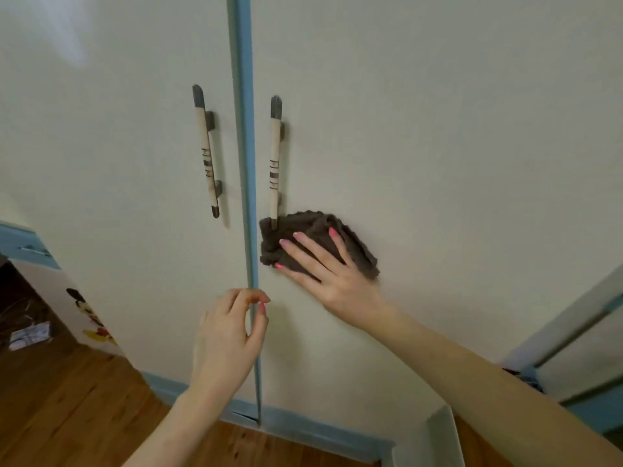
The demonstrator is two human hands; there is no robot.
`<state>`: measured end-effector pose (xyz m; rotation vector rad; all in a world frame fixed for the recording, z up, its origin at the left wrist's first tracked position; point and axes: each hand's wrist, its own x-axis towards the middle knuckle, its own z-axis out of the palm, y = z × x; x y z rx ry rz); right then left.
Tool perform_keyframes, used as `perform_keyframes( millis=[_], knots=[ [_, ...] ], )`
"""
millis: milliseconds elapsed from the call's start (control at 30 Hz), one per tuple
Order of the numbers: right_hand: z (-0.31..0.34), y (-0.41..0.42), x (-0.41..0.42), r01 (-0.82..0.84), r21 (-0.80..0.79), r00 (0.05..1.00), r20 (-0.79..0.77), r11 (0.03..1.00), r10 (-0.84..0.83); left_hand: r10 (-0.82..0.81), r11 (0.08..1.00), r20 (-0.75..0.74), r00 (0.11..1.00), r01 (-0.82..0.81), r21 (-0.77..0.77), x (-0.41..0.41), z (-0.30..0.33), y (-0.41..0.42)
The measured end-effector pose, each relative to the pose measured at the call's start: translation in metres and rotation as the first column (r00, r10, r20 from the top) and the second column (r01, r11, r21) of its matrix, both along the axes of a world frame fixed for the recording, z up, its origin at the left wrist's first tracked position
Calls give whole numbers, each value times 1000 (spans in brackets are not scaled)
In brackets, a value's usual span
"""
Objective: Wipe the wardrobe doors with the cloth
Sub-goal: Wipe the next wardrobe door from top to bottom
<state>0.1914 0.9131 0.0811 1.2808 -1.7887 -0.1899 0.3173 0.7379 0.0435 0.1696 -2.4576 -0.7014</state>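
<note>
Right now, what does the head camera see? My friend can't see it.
The right hand presses a dark cloth flat against the right wardrobe door, just below its handle. The left hand hovers by the blue strip between the doors, fingers loosely curled.

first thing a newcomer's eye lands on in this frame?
Probably the dark brown cloth, pressed flat against the pale right wardrobe door by the right hand, just below the right handle. Next, the blue strip running down between the two doors, with the left hand loosely curled in front of its lower part.
</note>
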Motion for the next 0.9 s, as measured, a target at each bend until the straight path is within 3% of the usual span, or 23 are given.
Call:
perform_keyframes(
  millis=[67,167,233,300,333,467,600,700,800,867,900],
  knots=[
    [-37,13,-1,41,44,999,-26,998,-40,-15,1000,52,999,16,-12,0,-10,8],
    [-129,46,-2,118,270,990,-110,956,-91,-41,998,119,992,45,-31,2,-20,15],
    [-174,79,3,275,457,959,-195,846,-207,-52,997,138,989,59,-49,2,-21,18],
    [-184,111,7,245,675,968,-135,696,-209,-57,996,141,988,66,-64,1,-19,22],
    [-179,121,9,236,708,971,-149,666,-186,-60,995,140,988,71,-68,0,-17,24],
    [-130,136,6,119,487,988,-146,865,-54,-92,993,141,986,101,-60,-6,-15,32],
    [-44,146,1,130,188,992,-31,974,-126,-155,986,123,980,161,-42,-12,-12,53],
    [21,164,4,181,-80,972,-136,980,-191,-190,981,116,975,192,-7,-16,-13,68],
    [40,177,3,226,-398,953,-100,889,-287,-219,975,108,970,222,-15,-18,-15,80],
    [18,179,3,256,-452,944,-73,855,-321,-226,973,107,968,231,-28,-18,-14,84],
    [-3,182,2,279,-378,939,-84,883,-333,-226,972,108,968,231,-35,-18,-13,86]
  ],
)
